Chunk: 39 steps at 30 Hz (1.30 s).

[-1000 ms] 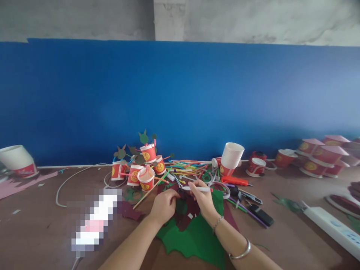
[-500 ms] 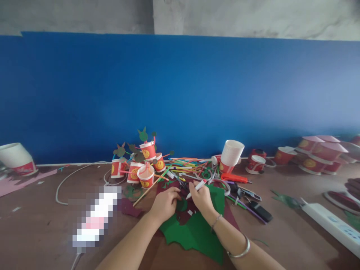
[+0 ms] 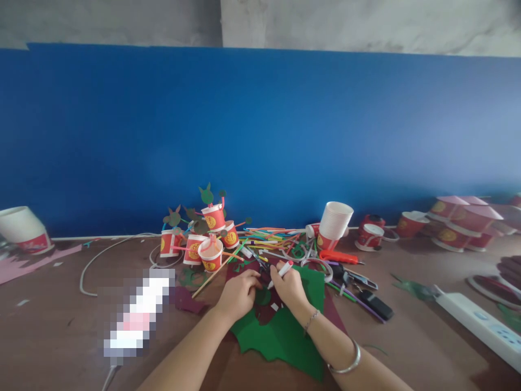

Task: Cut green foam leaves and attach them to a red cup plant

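My right hand [image 3: 288, 283] is closed around a white marker with a red end [image 3: 281, 273], its tip pointing down to the left. Below the tip lies a small dark green paper piece [image 3: 262, 296]. My left hand [image 3: 239, 293] has its fingers bent together at the left edge of that piece; whether they pinch it is hard to tell. A large green sheet [image 3: 280, 336] with a jagged edge lies under my wrists, over a maroon sheet [image 3: 331, 315]. Scissors [image 3: 262, 264] lie just beyond my hands.
Decorated paper cups [image 3: 210, 254] stand at the back left, beside colourful straws [image 3: 272, 235]. A tall cup stack [image 3: 336, 222], an orange cutter [image 3: 338, 257] and a black key fob [image 3: 375, 305] are to the right. A white power strip [image 3: 480, 323] lies far right.
My right hand has shifted slightly to the left with the marker, which is tilted a little differently. My left hand stays nearly in place.
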Available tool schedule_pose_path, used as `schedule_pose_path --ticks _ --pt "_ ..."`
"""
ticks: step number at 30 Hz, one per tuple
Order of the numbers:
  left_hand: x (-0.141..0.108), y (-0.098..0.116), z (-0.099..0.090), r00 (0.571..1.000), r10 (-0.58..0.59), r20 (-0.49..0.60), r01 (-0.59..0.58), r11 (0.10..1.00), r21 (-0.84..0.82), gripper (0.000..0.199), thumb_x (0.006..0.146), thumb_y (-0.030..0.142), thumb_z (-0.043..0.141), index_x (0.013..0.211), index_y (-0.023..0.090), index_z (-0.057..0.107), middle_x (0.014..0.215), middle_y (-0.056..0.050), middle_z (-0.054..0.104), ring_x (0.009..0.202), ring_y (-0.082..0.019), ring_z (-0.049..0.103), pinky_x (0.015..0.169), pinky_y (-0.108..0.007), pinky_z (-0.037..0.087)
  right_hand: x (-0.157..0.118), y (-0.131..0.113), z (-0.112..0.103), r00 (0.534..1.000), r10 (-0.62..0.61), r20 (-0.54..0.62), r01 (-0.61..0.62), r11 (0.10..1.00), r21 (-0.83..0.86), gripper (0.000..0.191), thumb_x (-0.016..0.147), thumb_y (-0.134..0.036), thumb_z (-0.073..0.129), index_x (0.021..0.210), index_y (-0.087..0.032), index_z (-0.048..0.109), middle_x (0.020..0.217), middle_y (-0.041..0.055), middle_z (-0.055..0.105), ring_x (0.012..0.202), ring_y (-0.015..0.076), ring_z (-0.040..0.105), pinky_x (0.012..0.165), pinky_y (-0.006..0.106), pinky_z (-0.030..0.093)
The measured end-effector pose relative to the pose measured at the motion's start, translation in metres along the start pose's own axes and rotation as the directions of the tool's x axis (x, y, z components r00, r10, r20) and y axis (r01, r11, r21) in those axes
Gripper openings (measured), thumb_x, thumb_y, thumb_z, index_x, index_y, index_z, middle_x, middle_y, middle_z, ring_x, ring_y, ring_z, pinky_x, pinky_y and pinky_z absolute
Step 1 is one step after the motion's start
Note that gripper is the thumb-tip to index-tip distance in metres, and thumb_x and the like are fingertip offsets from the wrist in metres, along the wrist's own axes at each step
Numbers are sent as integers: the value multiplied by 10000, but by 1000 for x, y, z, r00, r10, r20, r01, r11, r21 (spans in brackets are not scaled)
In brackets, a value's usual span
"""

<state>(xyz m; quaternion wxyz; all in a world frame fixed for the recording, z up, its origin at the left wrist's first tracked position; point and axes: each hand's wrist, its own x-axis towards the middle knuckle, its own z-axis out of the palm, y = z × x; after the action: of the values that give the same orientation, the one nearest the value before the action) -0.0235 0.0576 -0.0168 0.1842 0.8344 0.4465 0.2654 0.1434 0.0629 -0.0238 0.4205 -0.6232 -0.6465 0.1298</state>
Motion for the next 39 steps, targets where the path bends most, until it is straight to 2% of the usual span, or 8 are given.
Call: schedule_pose_path --ticks 13,20,22,27,33,39 --pt "0 -2 1 1000 3 1 -3 1000 3 332 714 55 443 817 249 692 1104 23 651 957 -155 630 853 -234 464 0 1 0 1000 -1 -23 3 996 89 326 786 -345 417 512 -216 298 458 -48 354 466 103 336 475 232 262" --pt "-1 -1 1 1000 -17 17 17 1000 2 336 720 64 442 839 253 693 1132 30 639 966 -149 627 866 -224 455 0 1 -3 998 5 -69 9 981 196 355 806 -364 404 531 -224 229 470 -71 271 448 85 295 439 218 251" --pt "-1 0 0 1000 -21 19 21 1000 1 342 723 63 440 840 259 694 1130 35 638 967 -145 625 861 -217 454 -2 -2 -4 999 4 -40 6 970 244 362 806 -369 412 530 -226 227 454 -76 267 427 79 304 419 207 258" --pt "0 -1 -3 999 -36 2 36 999 13 360 720 54 432 852 259 697 1113 30 642 973 -147 620 849 -218 458 -8 -13 -6 972 33 232 -135 887 441 277 747 -343 511 555 -216 357 365 -83 376 333 81 376 343 180 251" --pt "1 -2 -2 999 -49 -17 50 998 36 372 729 55 424 864 259 704 1101 15 646 976 -164 622 851 -239 466 -9 -14 -5 984 65 166 -128 904 408 285 703 -298 516 517 -221 315 351 -88 348 327 68 353 337 173 248" --pt "0 -2 -3 999 -46 -23 47 998 42 363 731 60 437 873 262 703 1114 14 642 981 -165 622 862 -236 464 -9 -17 -5 985 49 168 -103 938 330 277 694 -305 510 509 -215 326 352 -75 381 335 69 361 340 171 259"
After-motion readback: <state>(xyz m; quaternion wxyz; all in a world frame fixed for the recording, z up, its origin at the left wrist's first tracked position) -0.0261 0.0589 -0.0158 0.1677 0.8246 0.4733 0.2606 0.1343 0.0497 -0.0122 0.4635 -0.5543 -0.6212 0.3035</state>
